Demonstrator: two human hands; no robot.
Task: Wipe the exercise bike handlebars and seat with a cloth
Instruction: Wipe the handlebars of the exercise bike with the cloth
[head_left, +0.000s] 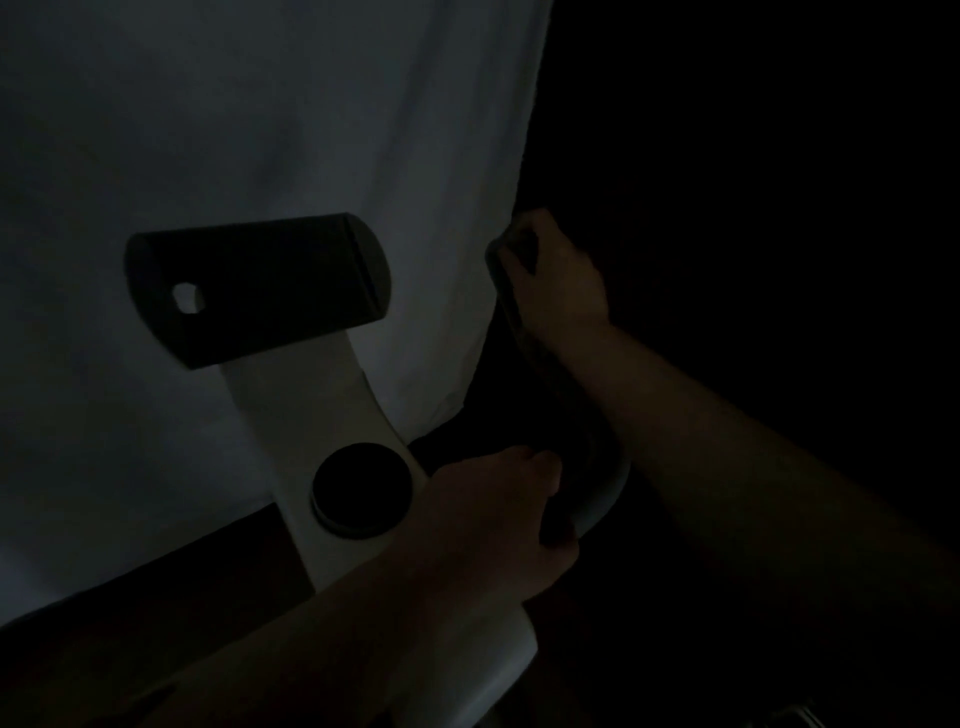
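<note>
No readable text, labels or numbers — frame too dark.

In very dim light, the bike's curved post (306, 410) reads off-white and plain, while the console panel (260, 288) on top of it is black with one small pale hole. The round knob (362, 489) below is black with a thin grey rim. The handlebar (524, 322) appears black. Behind hangs a plain pale grey-white sheet (234, 114), unpatterned; the floor (753, 130) to the right looks near black.
</note>
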